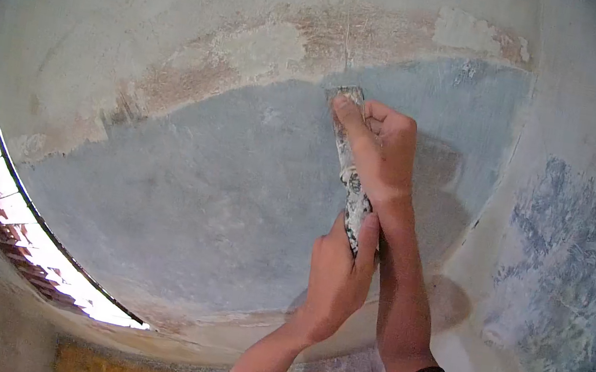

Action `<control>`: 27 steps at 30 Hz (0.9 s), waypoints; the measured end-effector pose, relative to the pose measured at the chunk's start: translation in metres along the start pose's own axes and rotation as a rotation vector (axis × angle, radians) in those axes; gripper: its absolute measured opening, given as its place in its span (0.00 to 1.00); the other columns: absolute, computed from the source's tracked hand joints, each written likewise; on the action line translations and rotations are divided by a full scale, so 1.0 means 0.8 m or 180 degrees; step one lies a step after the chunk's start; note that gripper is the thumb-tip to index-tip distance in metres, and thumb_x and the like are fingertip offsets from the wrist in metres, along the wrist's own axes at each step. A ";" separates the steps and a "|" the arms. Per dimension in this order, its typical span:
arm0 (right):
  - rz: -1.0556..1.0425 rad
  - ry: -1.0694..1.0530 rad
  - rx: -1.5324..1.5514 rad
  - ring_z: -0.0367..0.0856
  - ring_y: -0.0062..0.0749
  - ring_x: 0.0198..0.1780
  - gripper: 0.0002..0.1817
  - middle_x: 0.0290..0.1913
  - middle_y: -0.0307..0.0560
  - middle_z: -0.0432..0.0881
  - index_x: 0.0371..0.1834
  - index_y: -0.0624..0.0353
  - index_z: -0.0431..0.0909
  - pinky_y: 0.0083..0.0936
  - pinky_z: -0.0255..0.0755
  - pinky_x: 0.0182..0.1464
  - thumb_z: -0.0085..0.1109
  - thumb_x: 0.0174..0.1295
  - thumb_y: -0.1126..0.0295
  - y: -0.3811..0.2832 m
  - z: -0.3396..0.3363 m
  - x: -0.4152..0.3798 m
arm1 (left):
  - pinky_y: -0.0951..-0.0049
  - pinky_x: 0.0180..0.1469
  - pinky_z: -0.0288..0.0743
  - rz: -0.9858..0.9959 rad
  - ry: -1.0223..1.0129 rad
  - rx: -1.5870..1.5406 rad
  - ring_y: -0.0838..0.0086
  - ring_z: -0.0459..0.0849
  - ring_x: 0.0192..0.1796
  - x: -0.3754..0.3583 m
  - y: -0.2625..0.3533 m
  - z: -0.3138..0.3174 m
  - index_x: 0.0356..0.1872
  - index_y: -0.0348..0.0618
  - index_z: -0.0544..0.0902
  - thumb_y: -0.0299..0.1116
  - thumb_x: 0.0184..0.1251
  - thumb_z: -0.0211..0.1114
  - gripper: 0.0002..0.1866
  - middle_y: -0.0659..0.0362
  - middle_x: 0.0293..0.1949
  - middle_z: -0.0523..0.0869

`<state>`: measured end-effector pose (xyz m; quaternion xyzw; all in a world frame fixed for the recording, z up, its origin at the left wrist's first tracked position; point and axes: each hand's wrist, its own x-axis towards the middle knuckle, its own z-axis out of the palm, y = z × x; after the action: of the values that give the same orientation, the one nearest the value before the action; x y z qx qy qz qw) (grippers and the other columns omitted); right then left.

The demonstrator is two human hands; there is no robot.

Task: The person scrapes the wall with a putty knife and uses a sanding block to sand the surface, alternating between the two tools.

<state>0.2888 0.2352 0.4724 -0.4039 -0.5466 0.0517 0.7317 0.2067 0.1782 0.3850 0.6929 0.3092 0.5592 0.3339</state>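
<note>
One slim tool (349, 177) (rough, pale-crusted) in both hands (384, 151) (337, 273)

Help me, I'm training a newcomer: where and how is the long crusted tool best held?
Likely by its lower end, from below: the tool is long and narrow, slanted with that end lowest, where the left hand wraps it.

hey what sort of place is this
Likely a room under repair: the wall has a broad grey patch with rough edges, a caked tool is held before it, and a barred window shows at left.
</note>
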 end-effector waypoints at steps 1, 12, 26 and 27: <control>-0.0100 0.0025 0.0037 0.66 0.14 0.20 0.18 0.15 0.36 0.75 0.20 0.66 0.79 0.24 0.62 0.21 0.65 0.61 0.64 0.007 0.004 0.006 | 0.53 0.32 0.73 0.0034 0.0025 0.0057 0.42 0.82 0.27 0.000 -0.004 0.000 0.38 0.29 0.76 0.43 0.76 0.50 0.21 0.40 0.22 0.80; -0.0241 0.0108 -0.0199 0.64 0.14 0.19 0.21 0.12 0.39 0.71 0.15 0.67 0.73 0.27 0.61 0.20 0.65 0.60 0.63 0.001 0.007 0.010 | 0.61 0.28 0.72 -0.0147 -0.0174 -0.0136 0.57 0.80 0.25 0.004 0.006 -0.011 0.38 0.31 0.75 0.43 0.77 0.50 0.20 0.48 0.22 0.80; -0.0236 0.0154 -0.0208 0.67 0.15 0.20 0.20 0.14 0.40 0.76 0.17 0.66 0.76 0.25 0.63 0.22 0.66 0.60 0.62 0.003 0.009 0.006 | 0.57 0.29 0.73 -0.0184 -0.0089 0.0026 0.48 0.83 0.25 0.005 0.010 -0.011 0.38 0.31 0.75 0.42 0.76 0.51 0.19 0.44 0.20 0.80; -0.0152 0.0130 -0.0169 0.68 0.15 0.20 0.20 0.15 0.40 0.77 0.18 0.66 0.77 0.25 0.64 0.22 0.66 0.60 0.62 0.001 0.008 0.004 | 0.57 0.28 0.73 -0.0270 -0.0131 -0.0018 0.48 0.83 0.25 -0.001 0.008 -0.010 0.38 0.31 0.75 0.42 0.76 0.51 0.19 0.44 0.20 0.80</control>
<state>0.2853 0.2408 0.4745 -0.4111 -0.5423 0.0115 0.7327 0.1988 0.1748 0.3907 0.6896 0.3297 0.5311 0.3656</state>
